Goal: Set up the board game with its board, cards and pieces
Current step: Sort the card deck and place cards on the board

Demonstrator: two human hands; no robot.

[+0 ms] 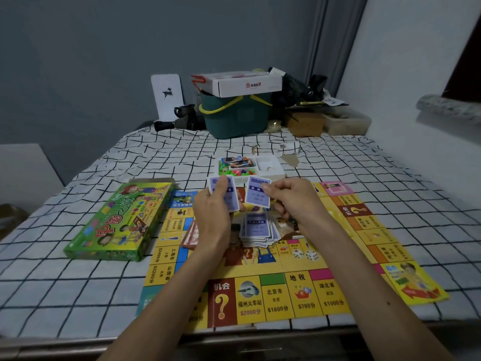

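Note:
The yellow game board lies flat on the checked cloth in front of me. Above its middle, my left hand grips a small stack of purple cards. My right hand pinches a single purple card beside that stack. Below the hands a loose pile of purple cards rests on the board. A red-backed card stack lies partly hidden under my left wrist. The white plastic tray behind the board holds coloured pieces and more cards.
The green game box lies left of the board. At the back stand a green basket with a white carton on top, a brown box and black items. The table's front edge runs just below the board.

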